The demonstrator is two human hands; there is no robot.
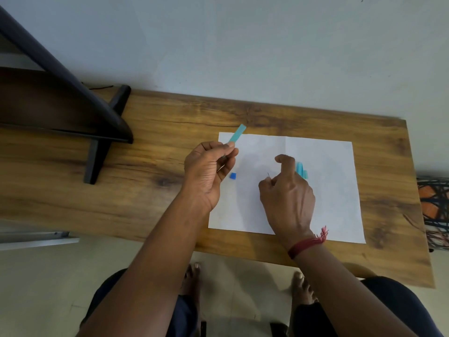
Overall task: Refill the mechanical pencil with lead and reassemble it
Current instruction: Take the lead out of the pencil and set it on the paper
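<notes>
- mechanical pencil barrel [237, 134] is pinched in your left hand [209, 169] at centre frame, its teal end poking up over the top left corner of the paper [328, 190].
- your right hand [288, 193], just right of centre, pinches a thin lead [268, 175]; the two hands are apart.
- tilt the barrel's open end toward the lead, line them up on one axis, and hold the lead lightly near its tip so it is less likely to snap.
- keep clear of the small blue piece [233, 175] lying on the paper between your hands.
</notes>
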